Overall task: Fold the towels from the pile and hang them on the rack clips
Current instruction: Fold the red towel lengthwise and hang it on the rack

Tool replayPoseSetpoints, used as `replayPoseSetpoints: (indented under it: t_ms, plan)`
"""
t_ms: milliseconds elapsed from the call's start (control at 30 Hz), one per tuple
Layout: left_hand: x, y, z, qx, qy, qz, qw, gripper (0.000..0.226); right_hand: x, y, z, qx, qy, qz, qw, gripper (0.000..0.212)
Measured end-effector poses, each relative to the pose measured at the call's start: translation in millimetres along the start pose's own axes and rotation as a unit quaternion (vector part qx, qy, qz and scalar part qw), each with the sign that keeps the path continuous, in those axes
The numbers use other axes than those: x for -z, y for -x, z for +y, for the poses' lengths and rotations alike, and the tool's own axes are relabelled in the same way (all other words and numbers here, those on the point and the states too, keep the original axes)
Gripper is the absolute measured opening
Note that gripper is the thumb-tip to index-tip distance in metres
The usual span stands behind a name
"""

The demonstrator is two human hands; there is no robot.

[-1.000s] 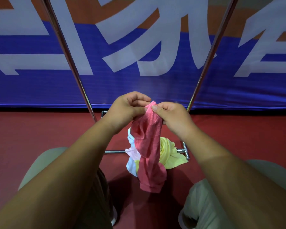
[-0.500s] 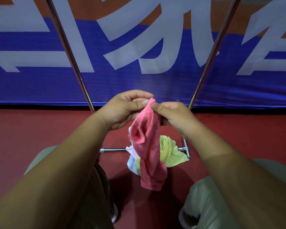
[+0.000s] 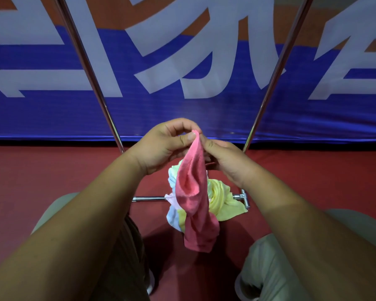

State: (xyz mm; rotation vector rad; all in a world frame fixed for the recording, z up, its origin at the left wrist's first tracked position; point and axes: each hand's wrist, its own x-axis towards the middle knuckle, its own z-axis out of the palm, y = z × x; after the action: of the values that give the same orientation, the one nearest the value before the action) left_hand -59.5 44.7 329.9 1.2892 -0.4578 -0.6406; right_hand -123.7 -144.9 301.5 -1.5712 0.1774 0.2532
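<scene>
Above red floor [image 3: 41, 181] and the towel pile [image 3: 220, 198], left hand [image 3: 161, 148] and right hand [image 3: 224, 159] pinch the pink towel [image 3: 193, 203] by its top corner; better to slide the pinches apart, flattening the edge before folding

Crumpled pink towel [image 3: 193, 192] hangs over pastel pile [image 3: 224, 203] by rack bar [image 3: 149, 199].
</scene>
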Motion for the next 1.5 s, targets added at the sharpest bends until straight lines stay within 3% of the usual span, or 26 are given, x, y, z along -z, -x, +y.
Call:
replayPoseSetpoints:
  t_ms: [100,167,233,367,467,533,600,633,667,767,833,1000,1100,1233,1400,1500]
  plan:
    - [-4.3,-2.5,-0.7,-0.049,-0.006,0.043,0.998,0.009,-5.8,4.7,-6.1,0.007,0.016,0.091,0.996,0.063]
    - [-7.4,-2.7,1.0,-0.069,-0.014,0.087,0.994,0.012,-8.3,11.8,-13.2,0.033,0.037,0.137,0.989,0.039]
    - [-9.7,-1.4,4.9,-0.081,-0.013,0.121,0.989,0.012,-8.9,18.3,-18.6,0.042,0.039,0.142,0.988,0.027]
    - [-15.7,4.2,17.3,-0.097,-0.008,0.164,0.982,0.01,-9.7,23.5,-13.4,0.036,0.11,0.111,0.987,0.068]
    - [-22.1,12.2,27.4,-0.102,-0.003,0.178,0.979,0.01,-8.1,28.8,-15.1,0.002,0.144,0.101,0.984,0.077]
    - [-25.5,17.6,34.7,-0.105,-0.006,0.183,0.978,0.009,-6.6,33.9,-24.7,-0.035,0.217,0.102,0.97,0.058]
    - [-28.8,24.7,43.6,-0.112,-0.017,0.186,0.976,0.008,-1.2,37.5,-33.2,-0.051,0.285,0.136,0.947,0.018]
    - [-30.3,28.2,48.2,-0.115,-0.03,0.189,0.975,0.007,2.2,40.8,-38.3,-0.053,0.282,0.157,0.945,0.008]
    - [-31.5,31.6,53.7,-0.118,-0.05,0.195,0.972,0.006,5.8,46.0,-46.2,-0.056,0.257,0.174,0.949,0.014]
    - [-35.2,39.0,75.2,-0.119,-0.09,0.219,0.964,0.003,14.5,64.1,-81.3,-0.061,0.083,0.204,0.974,0.018]
    - [-40.4,41.4,96.3,-0.124,-0.084,0.224,0.963,0.002,19.0,74.0,-112.4,-0.028,-0.006,0.204,0.978,0.017]
    - [-59.7,39.4,163.8,-0.169,-0.07,0.232,0.955,0.007,24.8,90.6,-187.2,0.095,-0.083,0.161,0.979,0.021]
    - [-69.9,41.1,209.3,-0.193,-0.079,0.243,0.947,0.011,26.4,103.2,-223.6,0.176,0.009,0.13,0.976,0.03]
    - [-79.8,47.2,259.5,-0.221,-0.111,0.26,0.934,0.014,28.4,118.0,-261.0,0.257,0.18,0.181,0.932,0.029]
    - [-87.9,55.4,296.9,-0.236,-0.122,0.284,0.921,0.015,29.2,132.1,-291.5,0.278,0.269,0.137,0.912,0.05]
    - [-88.6,58.2,307.6,-0.243,-0.122,0.287,0.919,0.015,24.8,128.4,-301.7,0.293,0.327,0.193,0.877,0.038]
